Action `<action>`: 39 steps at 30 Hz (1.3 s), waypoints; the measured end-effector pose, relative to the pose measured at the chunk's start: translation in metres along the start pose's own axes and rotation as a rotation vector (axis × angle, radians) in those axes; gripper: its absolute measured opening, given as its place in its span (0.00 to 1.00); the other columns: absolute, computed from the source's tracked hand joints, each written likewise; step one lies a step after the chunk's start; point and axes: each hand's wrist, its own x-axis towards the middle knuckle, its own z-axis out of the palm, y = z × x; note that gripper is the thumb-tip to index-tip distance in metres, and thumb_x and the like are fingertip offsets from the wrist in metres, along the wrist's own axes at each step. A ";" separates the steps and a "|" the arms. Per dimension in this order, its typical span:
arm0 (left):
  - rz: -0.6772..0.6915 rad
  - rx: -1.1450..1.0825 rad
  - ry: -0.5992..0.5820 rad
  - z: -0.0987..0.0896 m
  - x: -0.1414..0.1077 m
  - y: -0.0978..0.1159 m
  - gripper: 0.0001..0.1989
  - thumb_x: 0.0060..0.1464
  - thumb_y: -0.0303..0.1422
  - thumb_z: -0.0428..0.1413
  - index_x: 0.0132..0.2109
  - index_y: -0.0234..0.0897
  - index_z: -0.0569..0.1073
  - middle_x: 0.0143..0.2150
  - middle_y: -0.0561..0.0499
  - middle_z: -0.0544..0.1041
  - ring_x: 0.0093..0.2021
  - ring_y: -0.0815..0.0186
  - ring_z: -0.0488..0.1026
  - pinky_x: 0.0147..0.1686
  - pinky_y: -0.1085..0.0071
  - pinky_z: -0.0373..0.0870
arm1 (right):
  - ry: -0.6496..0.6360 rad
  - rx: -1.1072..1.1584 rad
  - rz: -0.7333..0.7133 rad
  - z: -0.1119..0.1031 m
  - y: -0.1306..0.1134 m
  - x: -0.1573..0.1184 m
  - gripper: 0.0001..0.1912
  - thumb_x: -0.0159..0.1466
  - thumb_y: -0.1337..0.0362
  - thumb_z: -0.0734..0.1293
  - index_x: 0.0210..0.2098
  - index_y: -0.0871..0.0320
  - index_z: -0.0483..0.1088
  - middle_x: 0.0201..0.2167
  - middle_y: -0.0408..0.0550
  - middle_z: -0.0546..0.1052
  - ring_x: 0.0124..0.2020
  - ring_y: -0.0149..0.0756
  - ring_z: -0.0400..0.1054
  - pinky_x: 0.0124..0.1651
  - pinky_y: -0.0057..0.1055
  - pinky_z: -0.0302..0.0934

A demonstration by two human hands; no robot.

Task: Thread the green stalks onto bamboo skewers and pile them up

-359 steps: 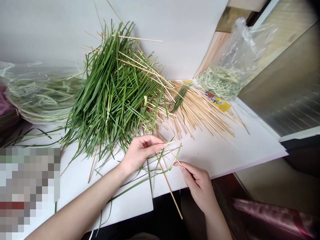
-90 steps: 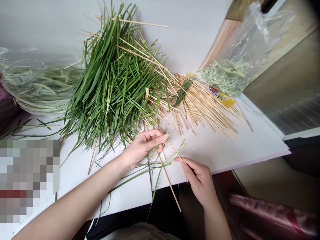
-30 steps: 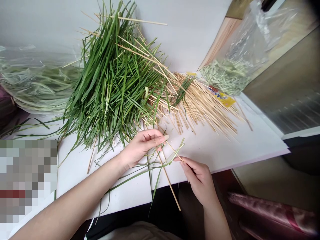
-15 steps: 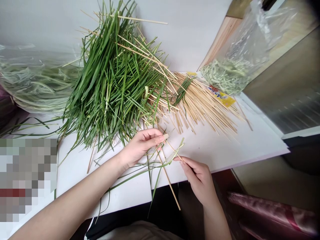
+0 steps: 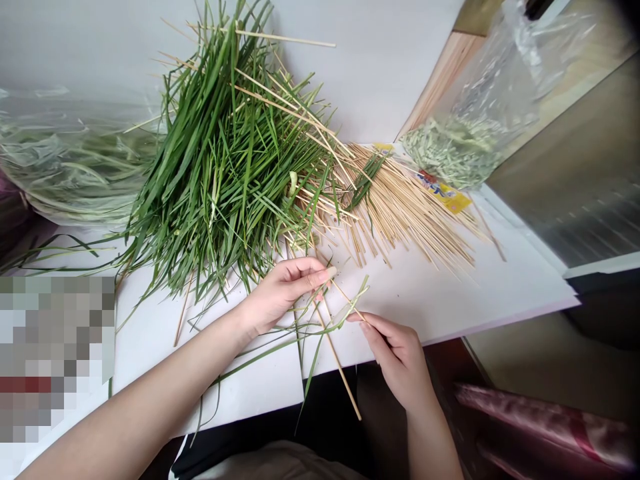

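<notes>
My left hand (image 5: 295, 287) is closed in a pinch, with thin green chive leaves (image 5: 305, 307) coming out under its fingers. The tip of a thin bamboo skewer (image 5: 345, 295) meets its thumb and forefinger. My right hand (image 5: 397, 353) grips that skewer's other end between thumb and forefinger. Pale chive stalks (image 5: 354, 303) cross the skewer between the hands. A second skewer (image 5: 343, 373) slants from beneath my left fingers past the table's front edge. Long loose leaves trail left and down from there. What lies inside my left fingers is partly hidden.
A tall heap of green chives (image 5: 215, 160) stands behind my left hand, mixed with skewers. Many bamboo skewers (image 5: 415, 213) lie fanned out to its right. Clear plastic bags of greens stand at left (image 5: 75, 167) and back right (image 5: 455, 147). The white table (image 5: 450, 300) ends near my lap.
</notes>
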 end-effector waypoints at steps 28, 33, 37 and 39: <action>-0.001 -0.025 -0.029 -0.001 0.001 -0.002 0.12 0.54 0.37 0.65 0.29 0.33 0.75 0.25 0.55 0.71 0.27 0.73 0.65 0.33 0.74 0.61 | -0.010 -0.010 0.006 -0.001 0.001 -0.001 0.13 0.73 0.60 0.63 0.46 0.56 0.80 0.36 0.46 0.81 0.45 0.49 0.75 0.44 0.35 0.67; 0.015 -0.010 -0.020 -0.002 0.000 0.000 0.13 0.55 0.38 0.63 0.29 0.33 0.75 0.25 0.55 0.71 0.27 0.72 0.66 0.34 0.73 0.62 | -0.011 0.012 0.016 0.000 0.002 0.000 0.12 0.73 0.61 0.64 0.46 0.56 0.80 0.35 0.45 0.80 0.48 0.49 0.74 0.47 0.34 0.66; 0.008 -0.008 -0.028 -0.002 0.000 0.000 0.13 0.55 0.38 0.63 0.29 0.33 0.75 0.25 0.55 0.71 0.27 0.72 0.66 0.34 0.73 0.62 | -0.010 0.013 0.003 0.000 0.001 0.001 0.12 0.73 0.62 0.64 0.46 0.54 0.80 0.38 0.45 0.81 0.47 0.47 0.74 0.47 0.33 0.65; 0.006 -0.007 -0.030 -0.002 0.001 -0.001 0.13 0.55 0.39 0.63 0.29 0.33 0.74 0.25 0.55 0.71 0.27 0.72 0.67 0.34 0.73 0.62 | -0.009 0.014 0.004 0.000 0.001 0.000 0.12 0.73 0.62 0.64 0.46 0.54 0.80 0.37 0.44 0.80 0.47 0.47 0.74 0.47 0.33 0.65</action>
